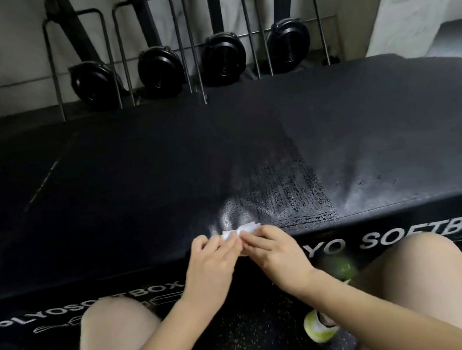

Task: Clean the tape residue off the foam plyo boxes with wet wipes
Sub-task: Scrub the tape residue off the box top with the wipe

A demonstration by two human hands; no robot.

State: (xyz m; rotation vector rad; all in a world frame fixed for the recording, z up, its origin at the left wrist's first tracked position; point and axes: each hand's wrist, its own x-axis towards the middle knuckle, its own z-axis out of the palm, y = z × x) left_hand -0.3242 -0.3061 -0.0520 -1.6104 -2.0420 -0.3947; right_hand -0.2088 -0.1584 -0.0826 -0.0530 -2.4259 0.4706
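Observation:
A black foam plyo box [167, 166] lies flat in front of me, with white "PLYO SOFTBOX" lettering on its near side. A rough strip of tape residue [289, 186] runs from the middle of its top down to the near edge; the surface around it looks wet and shiny. At that near edge my left hand [209, 260] and my right hand [275, 252] meet, both pinching a small folded white wet wipe [239, 231] between their fingertips. Most of the wipe is hidden by my fingers.
Several black rowing machines [156, 67] stand upright in a metal rack behind the box. My bare knees frame the bottom of the view. A green-and-white pack [321, 326] lies on the speckled rubber floor by my right leg. A white cover [419, 5] hangs at back right.

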